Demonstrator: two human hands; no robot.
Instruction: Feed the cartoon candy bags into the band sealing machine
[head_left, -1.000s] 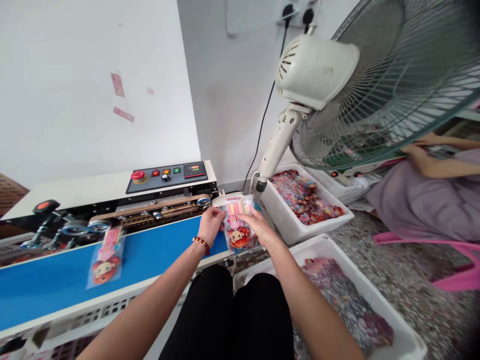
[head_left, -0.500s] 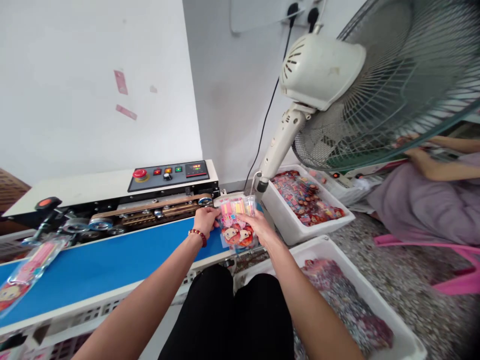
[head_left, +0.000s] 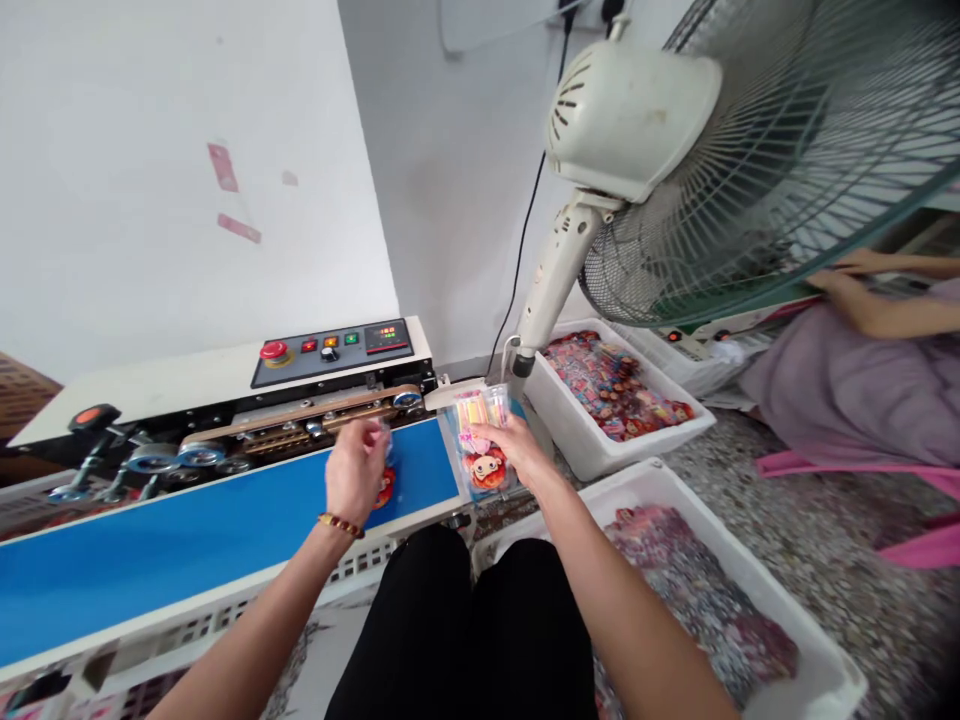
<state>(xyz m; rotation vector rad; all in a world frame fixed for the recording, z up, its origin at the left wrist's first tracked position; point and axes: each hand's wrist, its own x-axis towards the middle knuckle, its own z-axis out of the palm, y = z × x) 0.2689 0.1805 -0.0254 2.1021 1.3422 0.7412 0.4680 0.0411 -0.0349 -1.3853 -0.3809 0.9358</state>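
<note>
My left hand [head_left: 354, 468] is closed at the top of a clear plastic packet [head_left: 385, 489] with a red-haired cartoon figure. That packet is over the right part of the blue conveyor belt [head_left: 225, 540], close to the sealing machine's rollers, and my hand covers much of it. At the belt's right end, my right hand [head_left: 514, 447] grips other clear packets [head_left: 484, 468] with pastel sticks inside and the same cartoon. How many lie in that stack I cannot tell. The sealing machine [head_left: 330, 350] has lit buttons and a red display.
A white fan [head_left: 630, 120] stands at the right, above a white bin [head_left: 574, 450] of packets. Another white bin [head_left: 697, 490] with packets is beside my right leg. Behind the fan sits a person in grey-purple clothing [head_left: 817, 380], with a pink chair [head_left: 922, 550] nearby.
My left hand has moved left from the stack, taking one packet over the belt. My right hand stays on the others. The packet at the belt's far left is out of view.
</note>
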